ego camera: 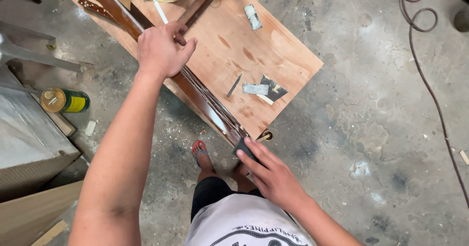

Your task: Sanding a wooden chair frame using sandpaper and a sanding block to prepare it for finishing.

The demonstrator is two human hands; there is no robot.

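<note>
The left hand (160,48) grips a long dark brown wood strip (205,102) that lies along the left edge of a plywood board (273,45). The right hand (271,175) presses a small dark sanding pad (244,149) on the strip's near end. Little metal scrapers (255,88) lie near the board's right corner.

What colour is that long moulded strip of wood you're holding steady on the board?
The moulded wood strip is a glossy dark reddish brown, seen in the head view.
</note>
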